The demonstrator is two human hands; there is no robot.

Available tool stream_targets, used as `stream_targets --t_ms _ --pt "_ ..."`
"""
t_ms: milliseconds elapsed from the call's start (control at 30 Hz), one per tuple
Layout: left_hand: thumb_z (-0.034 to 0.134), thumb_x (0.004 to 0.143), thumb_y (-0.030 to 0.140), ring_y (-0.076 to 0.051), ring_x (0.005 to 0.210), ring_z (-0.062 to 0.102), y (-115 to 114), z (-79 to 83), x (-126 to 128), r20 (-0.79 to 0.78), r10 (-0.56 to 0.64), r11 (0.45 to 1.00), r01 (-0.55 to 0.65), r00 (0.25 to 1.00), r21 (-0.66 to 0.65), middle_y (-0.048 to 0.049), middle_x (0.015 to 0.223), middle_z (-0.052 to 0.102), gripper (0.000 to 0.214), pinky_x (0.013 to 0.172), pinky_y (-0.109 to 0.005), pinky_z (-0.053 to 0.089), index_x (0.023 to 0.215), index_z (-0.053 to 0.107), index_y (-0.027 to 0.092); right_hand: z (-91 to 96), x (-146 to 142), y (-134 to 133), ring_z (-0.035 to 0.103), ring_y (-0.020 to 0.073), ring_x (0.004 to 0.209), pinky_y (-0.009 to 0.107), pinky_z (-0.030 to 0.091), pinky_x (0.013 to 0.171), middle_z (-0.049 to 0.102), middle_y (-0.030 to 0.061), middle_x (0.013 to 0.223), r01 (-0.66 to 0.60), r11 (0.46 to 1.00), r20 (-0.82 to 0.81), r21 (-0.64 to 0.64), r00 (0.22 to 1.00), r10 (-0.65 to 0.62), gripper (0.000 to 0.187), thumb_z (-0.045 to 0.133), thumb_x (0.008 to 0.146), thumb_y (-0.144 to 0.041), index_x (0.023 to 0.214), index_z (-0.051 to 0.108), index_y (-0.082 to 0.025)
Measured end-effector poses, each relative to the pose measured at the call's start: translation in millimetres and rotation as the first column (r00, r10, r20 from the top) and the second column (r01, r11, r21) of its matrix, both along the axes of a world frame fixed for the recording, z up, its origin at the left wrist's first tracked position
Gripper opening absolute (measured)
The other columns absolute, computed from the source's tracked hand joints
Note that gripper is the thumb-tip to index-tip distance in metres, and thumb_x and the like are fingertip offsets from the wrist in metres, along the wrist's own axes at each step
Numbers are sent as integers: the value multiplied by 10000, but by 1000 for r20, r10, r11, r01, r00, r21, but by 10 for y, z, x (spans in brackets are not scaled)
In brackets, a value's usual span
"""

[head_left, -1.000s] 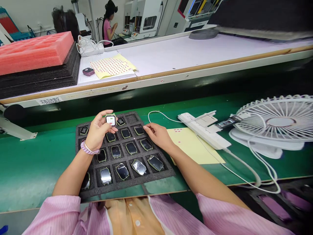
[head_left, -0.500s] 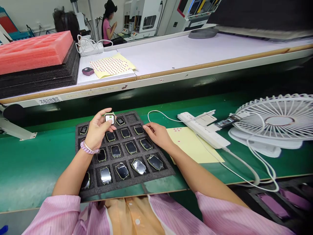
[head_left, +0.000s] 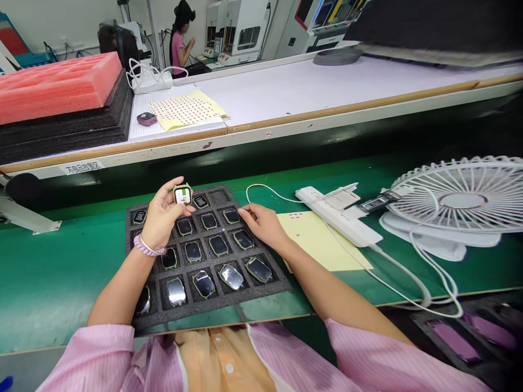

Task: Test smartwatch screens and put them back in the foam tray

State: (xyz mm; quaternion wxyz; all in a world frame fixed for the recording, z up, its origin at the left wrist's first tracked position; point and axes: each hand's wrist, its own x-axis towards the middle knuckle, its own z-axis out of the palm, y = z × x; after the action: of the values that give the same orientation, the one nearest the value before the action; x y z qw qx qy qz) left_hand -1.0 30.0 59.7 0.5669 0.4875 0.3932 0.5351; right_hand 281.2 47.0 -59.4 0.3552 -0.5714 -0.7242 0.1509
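My left hand (head_left: 161,218) is closed around a small square watch body (head_left: 182,194) with a lit screen, held up above the far left part of a black foam tray (head_left: 210,302). The tray lies on the green belt and has several pockets, most holding dark watch bodies (head_left: 218,245). My right hand (head_left: 263,224) rests on the tray's right edge, fingers curled down loosely beside a watch body, with nothing seen in them.
A yellow sheet (head_left: 322,245) with red dots lies right of the tray. Beyond it are a white power strip (head_left: 339,220), cables and a white fan (head_left: 457,201). A raised white shelf holds pink foam (head_left: 57,84) on black foam. A person stands far back.
My left hand has lifted and turned the lit watch body slightly; its screen now shows a different pattern. My right hand has stayed on the tray's edge.
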Motion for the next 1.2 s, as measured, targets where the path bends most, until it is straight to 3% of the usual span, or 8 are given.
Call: stream_targets --t_ms 267,500,600,833,1033,1200 --pt "836 730 287 -85 591 671 -2 23 9 -11 30 1000 -30 999 2 -48 959 776 561 548 -180 536 1236 628 164 -3 3 3 647 249 681 366 506 679 727 114 781 -5 1000 -4 0 1000 5 632 384 1025 -737 865 688 -207" --pt "862 695 230 -102 658 721 2 19 0 31 -14 1000 14 999 -3 -44 1020 780 696 616 -193 589 1334 592 186 -1 2 -3 635 249 673 370 499 681 721 110 778 -4 1000 -3 1 1000 4 584 406 1029 -694 875 689 -207" --pt "885 743 336 -103 623 709 14 -2 -6 9 -26 1000 25 1000 17 -55 1012 777 607 565 -193 572 1262 611 182 2 1 -6 632 246 670 368 498 680 721 105 777 -3 1000 0 -2 1000 3 567 415 1031 -683 875 688 -210" --pt "902 740 598 -92 532 657 13 -4 -7 17 -8 1000 8 1000 9 -51 914 767 676 475 -181 514 1190 635 171 9 -4 -11 638 253 673 372 497 683 714 109 767 1 1000 4 -7 1000 -1 608 388 1028 -712 874 689 -207" --pt "913 720 423 -63 513 587 -5 21 -8 -65 28 999 -26 998 27 -36 902 757 586 457 -165 446 1191 664 180 23 -7 -25 642 253 678 374 501 692 723 113 781 5 1000 3 -11 1000 -5 611 394 1028 -717 879 694 -206" --pt "855 674 246 -80 604 608 -1 11 -13 -82 23 999 -21 996 30 -58 1041 764 695 514 -177 482 1329 628 199 20 -7 -26 636 251 681 376 506 701 724 111 785 6 1000 -1 -12 1000 -6 605 397 1028 -710 883 696 -204"
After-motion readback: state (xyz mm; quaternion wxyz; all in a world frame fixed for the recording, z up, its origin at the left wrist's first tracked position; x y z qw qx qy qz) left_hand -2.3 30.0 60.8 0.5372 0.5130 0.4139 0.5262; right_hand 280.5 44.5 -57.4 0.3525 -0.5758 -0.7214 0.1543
